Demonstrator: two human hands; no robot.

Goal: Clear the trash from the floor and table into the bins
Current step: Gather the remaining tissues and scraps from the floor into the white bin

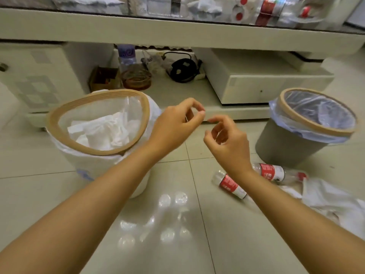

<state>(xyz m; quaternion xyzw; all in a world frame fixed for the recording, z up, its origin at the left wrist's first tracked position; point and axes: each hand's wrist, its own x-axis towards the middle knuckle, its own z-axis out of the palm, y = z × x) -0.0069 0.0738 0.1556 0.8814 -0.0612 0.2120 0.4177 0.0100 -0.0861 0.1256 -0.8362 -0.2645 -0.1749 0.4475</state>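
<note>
Both hands point(177, 119) point(227, 139) mid-frame loosely curled, gripping nothing; crushed plastic bottles point(232, 184) lower right look light, slippery, so best pinched at the labelled waist.

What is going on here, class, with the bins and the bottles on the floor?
A person is clearing trash. Both hands, left hand and right hand, hang in the air between two lined bins with loosely curled fingers, holding nothing that shows. The white bin on the left holds crumpled tissue; the grey bin looks nearly bare. Two red-labelled bottles and some white plastic still lie on the floor, and more trash sits on the table.
</note>
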